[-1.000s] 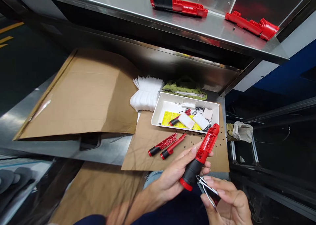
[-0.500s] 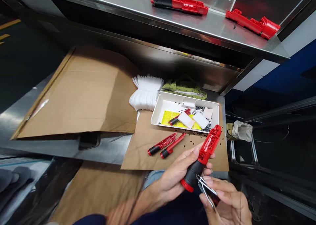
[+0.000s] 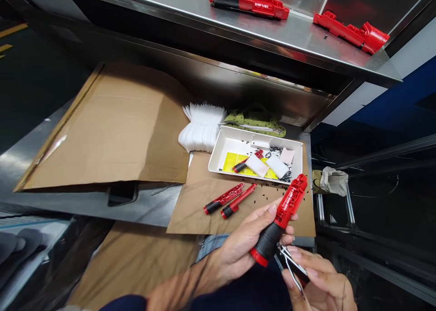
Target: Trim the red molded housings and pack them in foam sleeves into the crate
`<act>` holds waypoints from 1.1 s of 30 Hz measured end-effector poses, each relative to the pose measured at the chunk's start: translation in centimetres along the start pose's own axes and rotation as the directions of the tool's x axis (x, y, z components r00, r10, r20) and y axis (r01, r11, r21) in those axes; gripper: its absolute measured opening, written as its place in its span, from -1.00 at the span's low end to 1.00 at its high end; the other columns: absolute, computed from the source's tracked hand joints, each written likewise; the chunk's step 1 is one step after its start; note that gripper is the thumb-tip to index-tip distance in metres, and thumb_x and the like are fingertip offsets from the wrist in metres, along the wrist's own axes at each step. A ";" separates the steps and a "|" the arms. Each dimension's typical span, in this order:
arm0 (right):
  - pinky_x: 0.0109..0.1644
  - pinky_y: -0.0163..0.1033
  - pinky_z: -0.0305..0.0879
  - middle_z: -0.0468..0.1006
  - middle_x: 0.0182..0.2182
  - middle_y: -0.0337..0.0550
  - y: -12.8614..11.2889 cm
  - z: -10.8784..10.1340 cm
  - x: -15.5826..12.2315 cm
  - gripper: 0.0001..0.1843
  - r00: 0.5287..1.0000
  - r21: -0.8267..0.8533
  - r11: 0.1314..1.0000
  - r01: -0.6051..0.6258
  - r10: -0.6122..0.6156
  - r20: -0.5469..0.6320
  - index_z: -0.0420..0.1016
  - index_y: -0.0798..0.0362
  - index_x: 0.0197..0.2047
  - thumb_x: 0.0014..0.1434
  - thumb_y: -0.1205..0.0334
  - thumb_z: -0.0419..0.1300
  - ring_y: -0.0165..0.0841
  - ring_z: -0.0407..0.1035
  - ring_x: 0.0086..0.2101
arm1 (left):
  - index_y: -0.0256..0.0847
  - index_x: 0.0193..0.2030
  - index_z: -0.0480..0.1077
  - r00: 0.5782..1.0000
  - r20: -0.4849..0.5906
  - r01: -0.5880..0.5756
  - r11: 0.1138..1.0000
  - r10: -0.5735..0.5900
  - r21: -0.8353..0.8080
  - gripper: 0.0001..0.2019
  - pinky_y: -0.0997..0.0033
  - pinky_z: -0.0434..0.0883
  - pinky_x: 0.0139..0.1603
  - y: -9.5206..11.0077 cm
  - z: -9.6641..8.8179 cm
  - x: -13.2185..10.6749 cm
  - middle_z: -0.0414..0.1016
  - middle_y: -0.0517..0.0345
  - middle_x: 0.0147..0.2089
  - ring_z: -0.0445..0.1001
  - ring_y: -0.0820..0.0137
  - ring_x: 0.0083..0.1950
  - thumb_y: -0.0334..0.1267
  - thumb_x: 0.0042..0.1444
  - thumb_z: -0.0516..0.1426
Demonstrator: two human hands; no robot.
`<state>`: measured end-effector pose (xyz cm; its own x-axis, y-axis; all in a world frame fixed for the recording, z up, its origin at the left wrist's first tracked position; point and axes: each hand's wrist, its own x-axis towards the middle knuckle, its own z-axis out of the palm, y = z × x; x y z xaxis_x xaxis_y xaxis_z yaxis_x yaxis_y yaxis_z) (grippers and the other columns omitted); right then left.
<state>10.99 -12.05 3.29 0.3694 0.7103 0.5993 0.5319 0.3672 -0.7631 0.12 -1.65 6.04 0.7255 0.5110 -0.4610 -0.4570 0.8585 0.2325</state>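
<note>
My left hand (image 3: 243, 243) grips a red and black plastic tool casing (image 3: 279, 219) by its black end, tilted up to the right. My right hand (image 3: 318, 283), at the bottom right, is closed on a small metal nipper tool (image 3: 289, 261) whose jaws sit at the casing's lower red end. Two more red and black parts (image 3: 229, 200) lie side by side on the brown cardboard (image 3: 204, 197) just left of my hands.
A white tray (image 3: 225, 148) with small white pads, a yellow sheet, black bits and a red part sits behind. A stack of white pieces (image 3: 201, 130) is left of it, a large cardboard sheet (image 3: 109, 124) farther left. Two red casings (image 3: 248, 1) (image 3: 352, 31) lie on the steel shelf above.
Both hands drifted slightly right and down with the casing and nipper. The grips are unchanged.
</note>
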 end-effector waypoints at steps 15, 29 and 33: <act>-0.32 -0.20 0.61 0.67 -0.28 -0.09 -0.6 0.7 -0.3 -0.82 0.998 -0.009 0.999 -0.036 0.035 -0.050 0.43 0.03 -0.19 0.18 0.32 0.34 -0.23 0.63 -0.31 | -0.27 -0.13 0.56 0.999 0.012 0.043 0.999 -0.043 0.022 -0.55 0.59 0.47 -0.34 0.0 0.1 0.0 0.59 0.08 -0.22 0.56 0.49 -0.38 0.00 -0.07 0.41; -0.33 -0.22 0.60 0.68 -0.33 -0.11 -1.1 0.4 0.0 -0.82 0.997 -0.020 0.997 -0.076 0.076 -0.004 0.41 0.01 -0.20 0.19 0.33 0.34 -0.21 0.64 -0.30 | -0.31 -0.10 0.52 0.998 -0.008 0.056 0.997 -0.056 0.056 -0.61 0.58 0.45 -0.33 -0.1 0.4 -0.3 0.59 0.09 -0.25 0.55 0.49 -0.37 -0.04 0.06 0.35; -0.39 -0.26 0.60 0.67 -0.40 -0.18 -0.8 0.5 0.1 -0.86 0.999 -0.027 0.999 -0.018 0.017 -0.044 0.38 -0.01 -0.24 0.23 0.32 0.30 -0.26 0.63 -0.37 | -0.30 -0.09 0.52 0.997 -0.016 0.072 0.997 -0.072 0.041 -0.62 0.58 0.46 -0.35 -0.2 0.3 -0.1 0.59 0.08 -0.24 0.55 0.49 -0.37 -0.06 0.07 0.35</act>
<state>10.17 -11.95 3.87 0.4116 0.6892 0.5963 0.5453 0.3381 -0.7671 0.30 -1.89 6.33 0.7482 0.4475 -0.4899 -0.3821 0.8942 0.2332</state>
